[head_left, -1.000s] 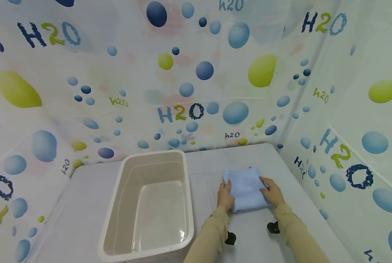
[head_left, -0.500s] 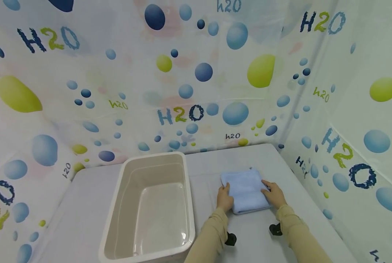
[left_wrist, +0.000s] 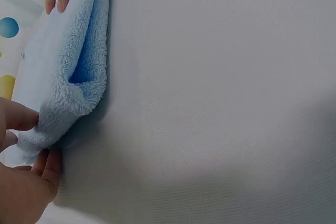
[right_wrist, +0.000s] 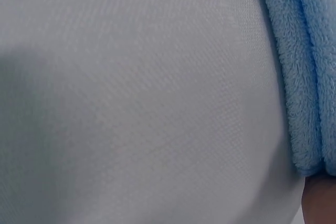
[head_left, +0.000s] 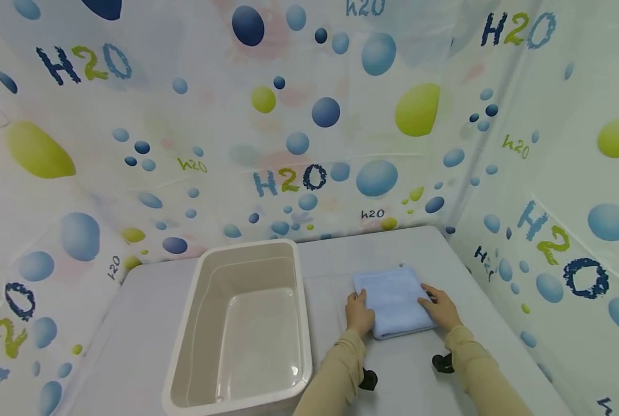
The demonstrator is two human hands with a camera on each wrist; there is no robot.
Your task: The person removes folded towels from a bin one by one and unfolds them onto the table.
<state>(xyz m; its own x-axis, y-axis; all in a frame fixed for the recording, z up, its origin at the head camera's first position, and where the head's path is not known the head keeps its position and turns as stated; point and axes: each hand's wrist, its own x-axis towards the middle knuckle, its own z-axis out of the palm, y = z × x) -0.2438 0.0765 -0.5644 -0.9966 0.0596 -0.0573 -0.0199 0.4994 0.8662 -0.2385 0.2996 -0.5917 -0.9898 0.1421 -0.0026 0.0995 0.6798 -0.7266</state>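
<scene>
A light blue folded towel (head_left: 395,300) lies on the white-covered table, right of the basin. At its left edge is my left hand (head_left: 360,315); in the left wrist view that hand (left_wrist: 26,182) has a finger on top and fingertips tucked beneath the layers, pinching them. My right hand (head_left: 441,309) holds the opposite edge, its fingers partly hidden by the cloth. Seen from the left wrist, the towel (left_wrist: 79,77) shows thick fluffy layers with a gap between them. The right wrist view catches the folded towel's edge (right_wrist: 299,77) and a bit of the right hand (right_wrist: 320,200).
A beige plastic basin (head_left: 257,341) stands on the table (head_left: 143,323) just left of the left forearm. Black wrist mounts (head_left: 369,379) hang below both sleeves. Walls of printed cloth (head_left: 216,115) enclose the back and sides.
Both hands stay at the towel's sides; the towel has shifted slightly nearer, and the right hand sits a little farther right. The head view has turned slightly.
</scene>
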